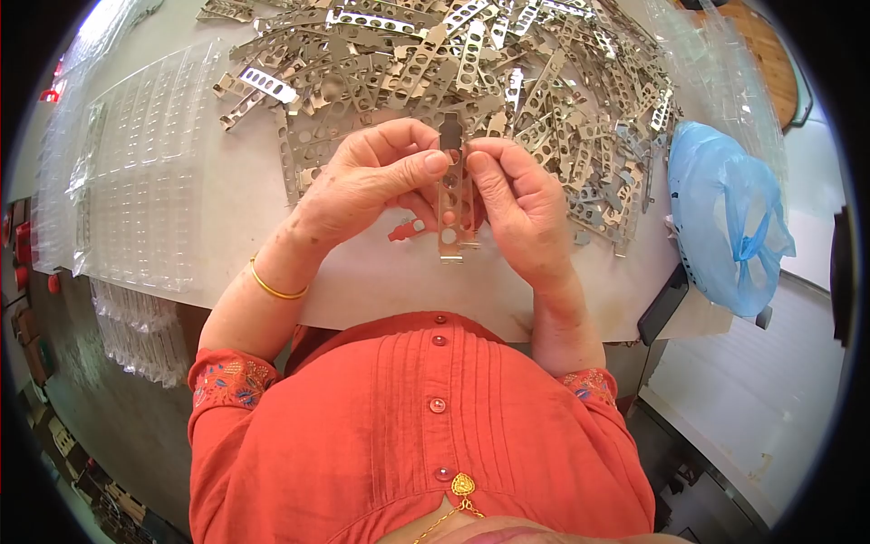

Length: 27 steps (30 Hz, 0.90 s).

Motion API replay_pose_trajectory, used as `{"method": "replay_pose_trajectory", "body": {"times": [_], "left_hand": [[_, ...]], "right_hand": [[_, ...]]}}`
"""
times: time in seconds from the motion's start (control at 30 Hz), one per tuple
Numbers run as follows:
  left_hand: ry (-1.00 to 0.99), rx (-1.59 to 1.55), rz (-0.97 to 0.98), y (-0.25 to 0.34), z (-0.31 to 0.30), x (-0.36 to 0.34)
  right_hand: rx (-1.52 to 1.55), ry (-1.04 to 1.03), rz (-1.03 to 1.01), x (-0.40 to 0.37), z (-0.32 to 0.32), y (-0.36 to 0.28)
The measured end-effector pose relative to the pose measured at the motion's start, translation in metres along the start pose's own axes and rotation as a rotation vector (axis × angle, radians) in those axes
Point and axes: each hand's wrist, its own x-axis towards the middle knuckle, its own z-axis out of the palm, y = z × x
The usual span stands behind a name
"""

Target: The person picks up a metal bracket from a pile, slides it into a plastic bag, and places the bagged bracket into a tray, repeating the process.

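Observation:
Between my two hands is a long, narrow metal bracket [449,201] with a row of round holes and a short bent lip at its near end. My left hand [385,168] pinches its left edge near the far end, thumb and forefinger together. From the other side my right hand [518,195] grips the right edge with thumb and fingertip. Its dark far tip sticks out beyond my fingers. Just left of the held bracket, partly behind my left fingers, the end of another metal piece [405,230] shows, reflecting red. Some curled fingers are hidden behind the bracket.
A large heap of similar metal brackets [390,68] covers the far part of the white table [362,288]. Clear plastic trays [145,172] lie at the left. At the right are a blue plastic bag [725,213] and a dark phone-like object [664,304] by the edge.

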Motion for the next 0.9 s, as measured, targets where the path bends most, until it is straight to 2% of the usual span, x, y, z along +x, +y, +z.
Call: {"method": "replay_pose_trajectory", "body": {"times": [0.13,0.23,0.3,0.4,0.5,0.63,0.7,0.8,0.9], "left_hand": [[0.014,0.046,-0.004,-0.001,0.000,0.001],[0.004,0.058,0.007,-0.001,0.000,0.002],[0.022,0.073,0.046,-0.002,-0.001,0.002],[0.032,0.063,0.076,-0.003,-0.003,0.002],[0.060,0.117,0.103,-0.007,-0.002,0.002],[0.046,0.142,0.098,-0.001,0.004,-0.001],[0.056,0.098,0.068,0.002,0.006,-0.001],[0.075,0.223,0.164,-0.003,0.000,0.000],[0.145,0.194,0.122,0.001,0.002,0.000]], "right_hand": [[-0.031,0.004,0.010,-0.002,0.004,0.002],[0.084,0.046,0.021,0.000,0.003,0.002],[-0.026,0.124,-0.017,0.001,0.000,0.000],[0.156,0.017,0.035,0.000,0.001,0.000],[0.128,-0.071,-0.017,-0.001,0.005,-0.002],[0.193,-0.067,0.016,-0.001,0.003,0.000],[0.319,-0.068,0.112,-0.002,-0.001,-0.009],[0.355,-0.040,0.111,-0.003,-0.006,-0.011],[0.322,-0.005,0.086,0.000,-0.009,-0.009]]}}
